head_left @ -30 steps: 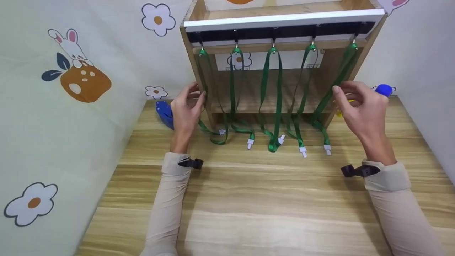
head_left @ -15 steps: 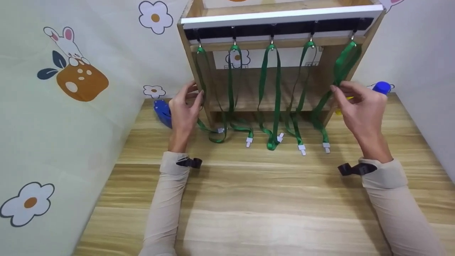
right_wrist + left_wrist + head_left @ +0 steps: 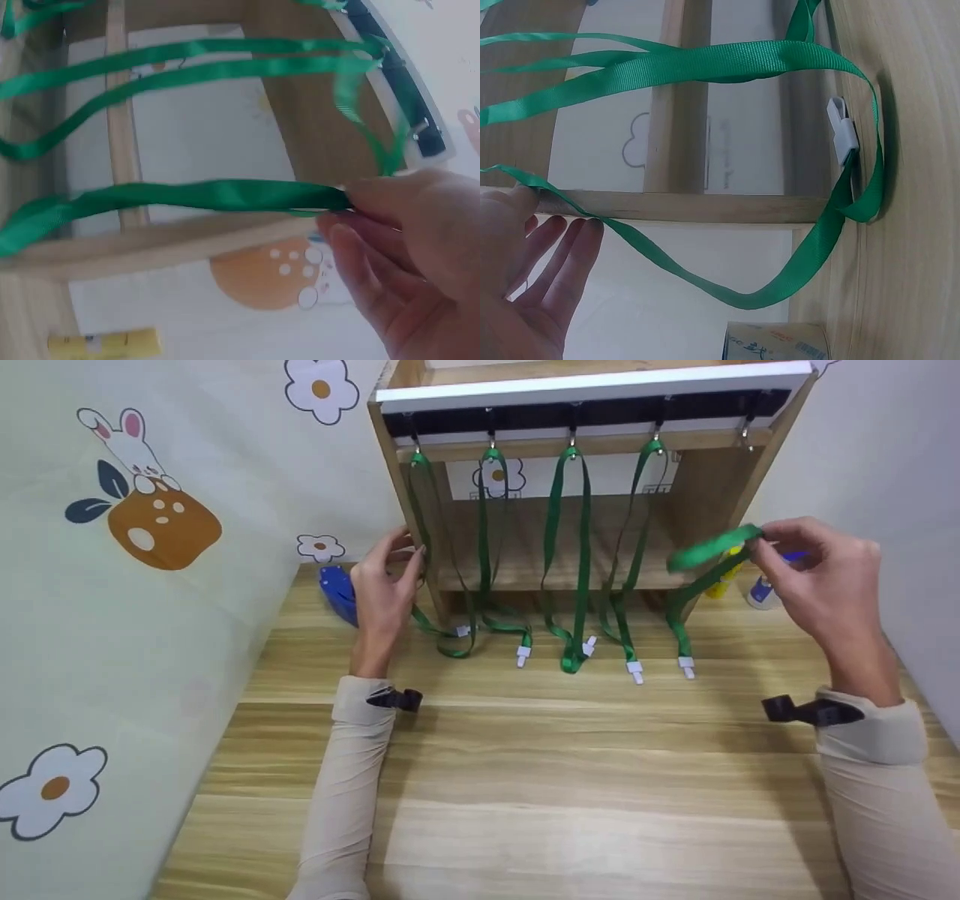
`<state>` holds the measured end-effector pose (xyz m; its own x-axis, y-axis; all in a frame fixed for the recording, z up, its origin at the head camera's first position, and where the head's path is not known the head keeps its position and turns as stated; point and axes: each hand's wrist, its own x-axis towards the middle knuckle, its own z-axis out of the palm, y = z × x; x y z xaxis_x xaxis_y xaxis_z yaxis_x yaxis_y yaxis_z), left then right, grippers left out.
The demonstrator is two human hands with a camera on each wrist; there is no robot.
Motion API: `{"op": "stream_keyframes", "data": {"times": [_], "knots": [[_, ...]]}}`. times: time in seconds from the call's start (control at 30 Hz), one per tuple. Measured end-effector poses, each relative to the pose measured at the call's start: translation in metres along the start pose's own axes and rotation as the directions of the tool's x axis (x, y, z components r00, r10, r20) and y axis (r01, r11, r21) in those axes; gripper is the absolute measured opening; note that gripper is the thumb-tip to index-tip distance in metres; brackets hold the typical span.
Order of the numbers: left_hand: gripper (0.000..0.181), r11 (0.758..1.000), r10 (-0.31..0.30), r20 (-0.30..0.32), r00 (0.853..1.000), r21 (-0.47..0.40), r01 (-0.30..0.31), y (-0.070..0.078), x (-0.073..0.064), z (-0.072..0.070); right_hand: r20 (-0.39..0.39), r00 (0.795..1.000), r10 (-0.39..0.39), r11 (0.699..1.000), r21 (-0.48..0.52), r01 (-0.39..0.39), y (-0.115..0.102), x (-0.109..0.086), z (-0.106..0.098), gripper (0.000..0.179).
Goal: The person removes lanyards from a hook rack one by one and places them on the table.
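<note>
My right hand (image 3: 825, 570) pinches a green lanyard (image 3: 709, 556) between thumb and fingers, out to the right of the wooden rack (image 3: 720, 521). Its blurred upper loop hangs off the hook, and its white clip (image 3: 686, 666) lies on the table. In the right wrist view the held strap (image 3: 217, 195) runs taut from the fingertips. My left hand (image 3: 384, 585) grips the rack's left side panel, with the leftmost lanyard (image 3: 742, 296) passing across the fingertips. Several other green lanyards (image 3: 587, 562) hang from hooks, their white clips down on the table.
The rightmost hook (image 3: 745, 441) on the black strip holds nothing. A blue tool (image 3: 339, 594) lies left of the rack. Right of it stand a yellow tube (image 3: 721, 583) and a white bottle (image 3: 763, 594). A tape roll (image 3: 776, 342) shows in the left wrist view.
The rightmost lanyard has come off its hook. My right hand has moved to the right with it. The left hand stays at the rack's left side.
</note>
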<state>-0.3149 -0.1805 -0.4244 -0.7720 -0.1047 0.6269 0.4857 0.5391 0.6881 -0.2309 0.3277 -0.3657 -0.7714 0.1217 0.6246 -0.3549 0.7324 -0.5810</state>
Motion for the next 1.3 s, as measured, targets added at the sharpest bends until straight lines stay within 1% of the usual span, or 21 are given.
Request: {"op": "stream_keyframes", "data": {"times": [0.07, 0.2, 0.27, 0.37, 0.5, 0.57, 0.63, 0.73, 0.83, 0.87, 0.97, 1.03, 1.07, 1.13, 1.23, 1.3], "knots": [[0.035, 1.0, -0.002, 0.0, 1.0, -0.001, 0.002, 0.0, 0.0, 0.0, 0.059, 0.998, 0.014, 0.998, -0.061, -0.01, 0.007, -0.003, -0.007, 0.028], [0.034, 1.0, 0.002, -0.008, 1.0, 0.004, -0.002, 0.001, 0.0, -0.001, 0.141, 0.986, 0.084, 0.987, -0.15, -0.063, 0.016, -0.006, -0.021, 0.033], [0.033, 1.0, 0.008, -0.014, 1.0, 0.0, -0.008, 0.001, 0.0, -0.001, 0.15, 0.983, 0.103, 0.984, -0.162, -0.078, 0.016, -0.007, -0.028, 0.033], [0.033, 1.0, 0.009, -0.011, 1.0, -0.005, -0.009, 0.001, -0.001, -0.001, 0.137, 0.985, 0.109, 0.984, -0.155, -0.088, 0.011, -0.008, -0.038, 0.033], [0.034, 1.0, 0.012, -0.012, 1.0, -0.002, -0.012, 0.002, 0.0, -0.001, 0.099, 0.994, 0.046, 0.995, -0.093, -0.037, -0.005, -0.008, -0.047, 0.028], [0.034, 1.0, 0.029, -0.022, 0.999, 0.011, -0.029, 0.001, 0.0, -0.001, 0.077, 0.997, 0.007, 0.999, -0.041, -0.004, -0.016, -0.005, -0.05, 0.025], [0.034, 0.999, 0.045, -0.031, 0.999, 0.025, -0.044, 0.001, 0.001, -0.001, 0.048, 0.999, -0.014, 1.0, 0.02, 0.013, -0.028, -0.002, -0.051, 0.023], [0.034, 0.997, 0.057, -0.032, 0.998, 0.049, -0.055, 0.001, 0.001, -0.001, -0.006, 1.0, -0.028, 0.989, 0.147, 0.028, -0.044, 0.005, -0.054, 0.02], [0.034, 0.998, 0.049, -0.024, 0.999, 0.048, -0.048, 0.001, 0.001, -0.001, -0.052, 0.996, -0.069, 0.968, 0.24, 0.079, -0.054, 0.01, -0.056, 0.019], [0.034, 0.998, 0.044, -0.021, 0.999, 0.045, -0.043, 0.001, 0.001, -0.001, -0.062, 0.994, -0.089, 0.961, 0.256, 0.102, -0.057, 0.011, -0.058, 0.019], [0.034, 0.999, 0.026, -0.019, 0.999, 0.034, -0.025, 0.002, 0.002, -0.001, -0.074, 0.987, -0.144, 0.954, 0.255, 0.158, -0.058, 0.013, -0.062, 0.02], [0.034, 1.0, 0.008, -0.016, 1.0, 0.029, -0.008, 0.002, 0.002, -0.001, -0.068, 0.986, -0.15, 0.95, 0.266, 0.163, -0.053, 0.014, -0.062, 0.02], [0.034, 1.0, 0.0, -0.013, 1.0, 0.029, 0.0, 0.002, 0.002, -0.001, -0.055, 0.987, -0.148, 0.953, 0.26, 0.157, -0.048, 0.014, -0.062, 0.02], [0.034, 1.0, -0.011, -0.008, 1.0, 0.026, 0.011, 0.002, 0.002, -0.001, -0.027, 0.994, -0.11, 0.958, 0.262, 0.113, -0.036, 0.014, -0.061, 0.02], [0.034, 0.999, -0.02, -0.006, 1.0, 0.029, 0.02, 0.002, 0.002, -0.001, 0.025, 1.0, 0.013, 0.981, 0.192, -0.017, -0.01, 0.01, -0.057, 0.02], [0.033, 0.999, -0.023, -0.007, 1.0, 0.029, 0.023, 0.002, 0.002, -0.001, 0.048, 0.993, 0.106, 0.985, 0.131, -0.111, 0.008, 0.009, -0.055, 0.021]]}}
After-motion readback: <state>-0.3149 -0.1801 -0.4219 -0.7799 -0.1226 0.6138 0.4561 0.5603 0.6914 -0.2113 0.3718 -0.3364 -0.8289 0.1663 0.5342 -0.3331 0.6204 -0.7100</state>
